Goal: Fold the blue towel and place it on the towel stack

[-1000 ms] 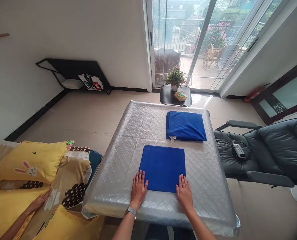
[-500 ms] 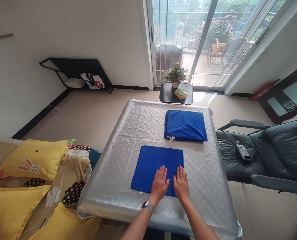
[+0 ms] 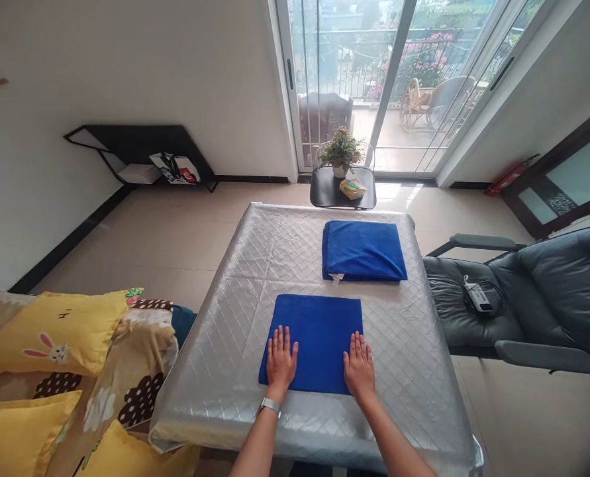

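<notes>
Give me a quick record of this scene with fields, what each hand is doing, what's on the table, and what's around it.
left hand: flat, palm down, on the near left part of the folded blue towel
right hand: flat, palm down, on the towel's near right part
table: silver quilted table cover
farther on table: stack of folded blue towels
beyond table: potted plant on a small black stand
right of table: grey recliner
left: yellow patterned pillows

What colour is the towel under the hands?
Solid blue towel, seen in the head view.
</notes>
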A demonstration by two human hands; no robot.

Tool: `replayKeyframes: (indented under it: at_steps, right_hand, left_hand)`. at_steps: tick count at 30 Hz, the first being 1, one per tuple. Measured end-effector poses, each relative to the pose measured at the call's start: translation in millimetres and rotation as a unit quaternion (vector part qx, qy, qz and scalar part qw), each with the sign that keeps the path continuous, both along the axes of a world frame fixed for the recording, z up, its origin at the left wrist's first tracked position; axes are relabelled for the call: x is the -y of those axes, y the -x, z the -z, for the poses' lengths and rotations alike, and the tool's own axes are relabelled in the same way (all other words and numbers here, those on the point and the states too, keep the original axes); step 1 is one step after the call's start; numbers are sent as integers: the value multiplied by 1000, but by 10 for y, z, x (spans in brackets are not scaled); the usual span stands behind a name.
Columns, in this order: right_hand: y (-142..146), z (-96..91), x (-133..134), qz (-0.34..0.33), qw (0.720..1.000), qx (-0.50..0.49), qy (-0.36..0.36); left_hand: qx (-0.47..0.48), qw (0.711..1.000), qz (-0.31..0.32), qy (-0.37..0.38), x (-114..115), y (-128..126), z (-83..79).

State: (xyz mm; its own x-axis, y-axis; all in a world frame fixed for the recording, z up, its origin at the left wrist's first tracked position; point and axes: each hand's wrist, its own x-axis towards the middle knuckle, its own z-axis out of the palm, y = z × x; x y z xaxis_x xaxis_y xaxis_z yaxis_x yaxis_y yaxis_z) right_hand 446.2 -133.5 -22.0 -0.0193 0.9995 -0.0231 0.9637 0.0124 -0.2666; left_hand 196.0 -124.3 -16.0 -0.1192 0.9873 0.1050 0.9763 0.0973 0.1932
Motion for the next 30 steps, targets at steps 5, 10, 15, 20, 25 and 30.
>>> replayKeyframes:
  at_steps: [5, 10, 15, 20, 25, 30]
  right_hand:
    - [51, -69, -11, 11, 1000, 1, -1]
    - [64, -125, -314, 5, 1000, 13, -27]
    - [14, -26, -578, 1, 1000, 21, -19]
    - [6, 41, -558, 0, 1000, 21, -18]
    - [-28, 52, -522, -20, 999, 22, -27]
    - [-21, 50, -540, -4, 1000, 16, -12]
  left_hand:
    - [-4, 1000, -15, -7, 52, 237, 20]
    - [-2, 1000, -14, -9, 47, 202, 14]
    - [5, 1000, -5, -19, 45, 234, -16]
    - [37, 997, 58, -25, -141, -417, -135]
    - [102, 958, 267, 15, -506, -1397, -241]
    - [96, 963, 249, 29, -612, -1323, -178]
